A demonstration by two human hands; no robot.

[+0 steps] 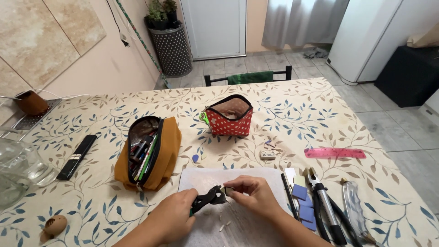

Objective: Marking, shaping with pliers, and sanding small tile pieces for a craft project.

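**Two hands, one small tile and a pair of nippers**

The left hand [171, 218] holds black nippers [208, 199]. Its fingers are closed around the handles. The right hand [254, 194] pinches a small dark tile [228, 190] with its fingertips. The tile sits right at the mouth of the nippers, above a white mat [201, 178] on the counter [292, 114]. Whether the nippers bite the tile cannot be told. Little white bits [224, 226] lie on the mat below the hands.

Just right of the mat lie a black pencil [289, 195], some blue tiles [304, 208], a big pair of pliers [325, 206] and a clear cutter [356, 208]. A pink ruler [334, 153] lies farther back on the right.

To the left of the mat sits an open mustard pouch [162, 155] full of pens. Behind the mat stands an open red pouch [228, 122] with white dots. A small white block [268, 155] lies between the red pouch and the mat. A black remote [77, 156] and a glass jug [18, 167] are at the far left. A brown egg shape [55, 224] lies near the left front edge.
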